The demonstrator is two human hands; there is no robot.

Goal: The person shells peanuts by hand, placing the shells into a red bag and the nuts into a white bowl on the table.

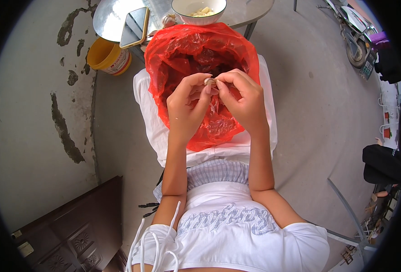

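Observation:
Between the fingertips of both hands is a small garlic clove (pixel 208 81) with its skin on. My left hand (pixel 189 102) pinches it with thumb and index finger. Thumb and fingers of my right hand (pixel 243 98) grip its right end. Under both hands a red plastic bag (pixel 200 37) lies spread wide on my lap, over white cloth. Beyond the bag, a white bowl (pixel 200 19) with a dark rim holds several peeled garlic cloves (pixel 203 12). A garlic bulb (pixel 168 21) sits just left of the bowl.
Bowl, bulb and a smartphone (pixel 135 27) rest on a round shiny table (pixel 110 17). A yellow bucket (pixel 100 54) stands on the floor beside the stained wall (pixel 33 102). A dark carved door panel (pixel 74 227) is at lower left. A scooter (pixel 355 37) stands at upper right.

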